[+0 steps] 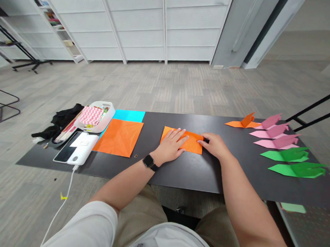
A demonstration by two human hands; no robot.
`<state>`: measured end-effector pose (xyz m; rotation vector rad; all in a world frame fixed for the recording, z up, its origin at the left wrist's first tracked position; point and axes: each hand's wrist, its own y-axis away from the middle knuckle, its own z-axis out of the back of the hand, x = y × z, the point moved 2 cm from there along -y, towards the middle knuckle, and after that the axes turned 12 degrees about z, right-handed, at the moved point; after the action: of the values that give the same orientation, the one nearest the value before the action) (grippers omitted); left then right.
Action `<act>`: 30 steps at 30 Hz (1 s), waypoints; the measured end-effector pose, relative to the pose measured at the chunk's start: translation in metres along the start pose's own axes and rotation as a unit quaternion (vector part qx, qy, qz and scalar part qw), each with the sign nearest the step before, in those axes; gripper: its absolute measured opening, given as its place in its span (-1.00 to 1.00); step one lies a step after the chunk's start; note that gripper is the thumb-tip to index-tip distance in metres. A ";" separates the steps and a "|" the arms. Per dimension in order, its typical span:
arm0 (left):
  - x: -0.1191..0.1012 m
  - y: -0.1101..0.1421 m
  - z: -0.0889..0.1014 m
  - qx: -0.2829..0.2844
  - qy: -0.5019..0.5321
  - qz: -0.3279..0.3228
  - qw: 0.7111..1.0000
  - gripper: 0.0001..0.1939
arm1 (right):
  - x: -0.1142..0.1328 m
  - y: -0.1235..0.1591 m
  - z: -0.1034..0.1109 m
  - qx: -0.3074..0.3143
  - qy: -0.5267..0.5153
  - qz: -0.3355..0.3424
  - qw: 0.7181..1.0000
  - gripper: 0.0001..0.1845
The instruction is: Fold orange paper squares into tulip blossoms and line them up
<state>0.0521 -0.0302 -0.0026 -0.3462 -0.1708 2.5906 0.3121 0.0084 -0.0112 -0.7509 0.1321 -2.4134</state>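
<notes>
Folded orange paper [195,143]: a bright orange piece lying on the dark table [191,174], straight in front of the person, wider than it is deep, with a crisp lower edge towards its right end; the hands cover part of it.
Left hand [171,144]: palm down on the paper, fingers slightly spread and laid flat over its left and middle part, pressing rather than gripping.
Right hand [213,145]: at the paper's right end, fingers bent, thumb tip touching the edge; I can't tell whether they pinch it. Something small and dark shows by these fingers, too hidden to name.
Watch [149,160]: dark, on the left wrist.
Orange sheet [120,137]: opened out, faintly creased, left of the folded piece and apart from it, overlapping a blue sheet [130,115].
White basket [109,116]: at the table's left, holding a pink-and-white zigzag-patterned item [91,116], with black cloth [65,117] beside it.
Phone [67,148]: dark-screened, next to a white device [84,148] with a white cable [69,186] running down off the table.
Paper birds: along the right side, one orange [248,121], three pink [277,131], two green [294,169], well apart from the folded piece.
</notes>
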 end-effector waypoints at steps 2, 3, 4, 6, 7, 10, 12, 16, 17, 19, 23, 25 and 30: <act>0.002 -0.001 -0.001 0.006 0.005 0.006 1.000 -0.34 | -0.002 0.000 -0.002 0.002 0.017 0.001 1.000 -0.78; 0.004 -0.001 -0.001 0.011 0.008 0.010 1.000 -0.33 | -0.003 0.001 -0.002 0.003 0.024 0.001 1.000 -0.78; 0.005 -0.002 -0.001 0.017 0.011 0.013 1.000 -0.32 | -0.003 0.001 -0.003 0.005 0.030 0.001 1.000 -0.78; 0.007 -0.003 -0.003 0.028 0.016 0.019 0.999 -0.31 | -0.005 0.001 -0.004 0.007 0.038 0.001 0.999 -0.78; 0.008 -0.003 -0.004 0.032 0.018 0.021 0.999 -0.30 | -0.005 0.000 -0.004 0.006 0.042 0.002 0.999 -0.78; 0.010 -0.003 -0.008 0.040 0.023 0.025 0.999 -0.30 | -0.007 0.000 -0.005 0.005 0.050 0.004 0.999 -0.78; 0.010 -0.003 -0.010 0.045 0.025 0.029 0.998 -0.30 | -0.008 0.000 -0.005 0.007 0.052 0.004 0.999 -0.78; 0.011 -0.001 -0.015 0.058 0.019 0.039 0.997 -0.30 | -0.008 -0.001 -0.005 0.007 0.053 -0.008 0.999 -0.74; 0.011 -0.001 -0.016 0.059 0.016 0.041 0.997 -0.31 | -0.008 0.000 -0.005 0.004 0.052 -0.014 0.999 -0.72; 0.010 0.000 -0.017 0.059 0.012 0.042 0.997 -0.32 | -0.007 0.000 -0.005 -0.007 0.049 -0.023 0.999 -0.66; 0.009 0.000 -0.018 0.054 0.010 0.044 0.997 -0.35 | -0.006 0.000 -0.005 -0.018 0.047 -0.020 0.999 -0.61; 0.008 0.001 -0.017 0.057 0.010 0.045 0.997 -0.35 | -0.006 0.000 -0.005 -0.017 0.046 -0.021 0.999 -0.61; 0.006 0.001 -0.014 0.060 0.009 0.049 0.997 -0.36 | -0.003 -0.001 -0.003 -0.016 0.047 -0.035 0.998 -0.61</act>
<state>0.0503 -0.0270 -0.0176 -0.3416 0.0093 2.6778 0.3118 0.0106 -0.0150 -0.6655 0.1850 -2.5187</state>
